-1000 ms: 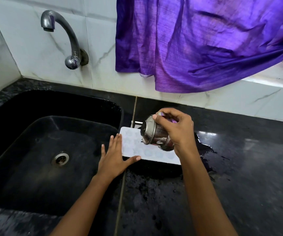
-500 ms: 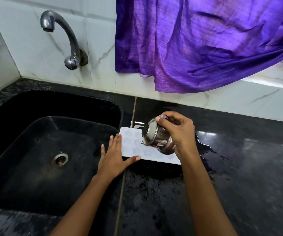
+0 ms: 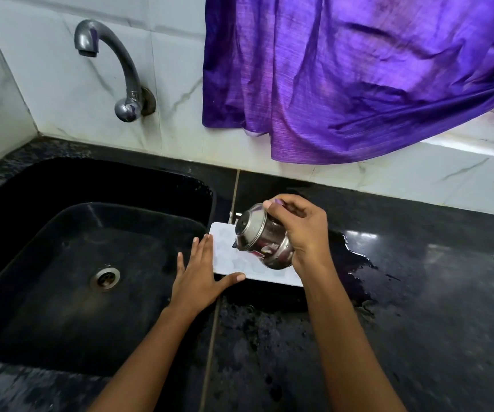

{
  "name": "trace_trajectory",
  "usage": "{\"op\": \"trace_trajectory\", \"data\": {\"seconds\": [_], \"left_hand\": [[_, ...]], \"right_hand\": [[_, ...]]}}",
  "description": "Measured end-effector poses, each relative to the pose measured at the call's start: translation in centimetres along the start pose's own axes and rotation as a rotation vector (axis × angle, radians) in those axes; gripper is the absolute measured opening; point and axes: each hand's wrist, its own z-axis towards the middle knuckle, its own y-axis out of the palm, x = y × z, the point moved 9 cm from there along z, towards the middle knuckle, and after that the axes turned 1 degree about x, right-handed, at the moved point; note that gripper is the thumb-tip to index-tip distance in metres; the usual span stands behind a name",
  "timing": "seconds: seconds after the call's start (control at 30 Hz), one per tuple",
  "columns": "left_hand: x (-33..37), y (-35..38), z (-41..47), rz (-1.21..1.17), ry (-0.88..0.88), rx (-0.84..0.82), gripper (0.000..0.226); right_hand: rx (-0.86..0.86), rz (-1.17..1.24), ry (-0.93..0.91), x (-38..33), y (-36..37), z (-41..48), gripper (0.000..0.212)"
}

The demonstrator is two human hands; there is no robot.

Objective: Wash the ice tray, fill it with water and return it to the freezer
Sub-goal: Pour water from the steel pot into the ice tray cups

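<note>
**Steel pot tipped over the ice tray beside the sink**

The white ice tray (image 3: 228,258) lies flat on the black worktop (image 3: 433,307), its left end at the edge of the sink (image 3: 46,185). The left grip (image 3: 199,276) is spread, with straight fingers against the tray's left end and the thumb along its near edge. The right grip (image 3: 306,230) curls round a small steel pot (image 3: 262,240), held tilted above the tray with its mouth facing left. A puddle (image 3: 355,263) spreads on the worktop to the right.
</note>
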Motion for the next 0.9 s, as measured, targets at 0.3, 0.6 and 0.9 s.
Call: {"op": "trace_trajectory", "data": {"seconds": [0.3, 0.6, 0.9], "left_hand": [[-0.1, 0.0, 0.0, -0.008, 0.013, 0.020, 0.137], [-0.3, 0.2, 0.1, -0.015, 0.014, 0.015, 0.131], [-0.4, 0.2, 0.1, -0.023, 0.010, 0.025, 0.134]], "right_hand": [[-0.063, -0.289, -0.146, -1.1, 2.6, -0.6, 0.009], [-0.055, -0.409, -0.178, -2.1, 3.3, -1.3, 0.023], [-0.083, -0.334, -0.212, -2.6, 3.4, -0.8, 0.017]]}}
